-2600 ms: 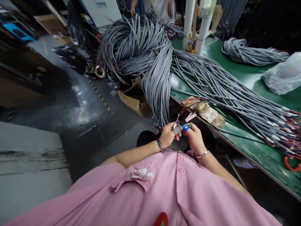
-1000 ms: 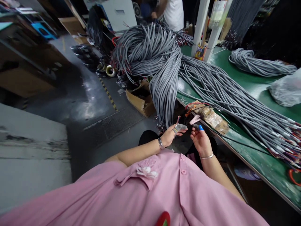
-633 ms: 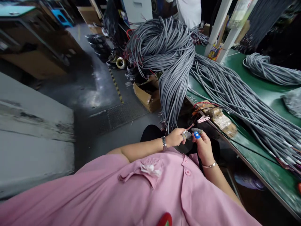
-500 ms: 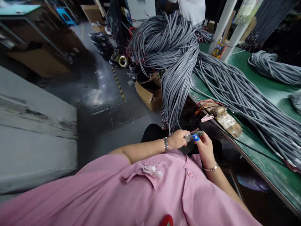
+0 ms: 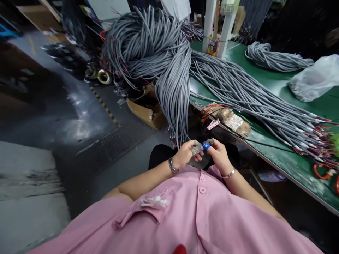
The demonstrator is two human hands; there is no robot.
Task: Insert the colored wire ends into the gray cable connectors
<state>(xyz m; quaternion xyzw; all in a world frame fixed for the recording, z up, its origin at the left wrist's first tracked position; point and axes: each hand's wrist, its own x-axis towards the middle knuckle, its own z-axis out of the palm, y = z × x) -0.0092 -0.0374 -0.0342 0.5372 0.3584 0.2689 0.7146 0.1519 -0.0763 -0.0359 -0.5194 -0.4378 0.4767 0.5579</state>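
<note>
In front of my waist, my left hand and my right hand meet at the fingertips. Grey, yellow-striped wraps cover fingers of my left hand, which is curled closed; what it grips is hidden by the fingers. My right thumb wears a blue cover and presses against a wrapped forefinger. Thin reddish wires show at that pinch. Just beyond my hands hangs a thick bundle of grey cables, its stripped ends close to my left hand.
More grey cables lie along the green table on my right. A pink clip and a taped block sit at its edge. An open cardboard box is on the floor. A plastic bag lies further right.
The view has turned right, bringing the wire ends on the table into sight. My left fingers have spread slightly at the tips, while both hands stay close together.
</note>
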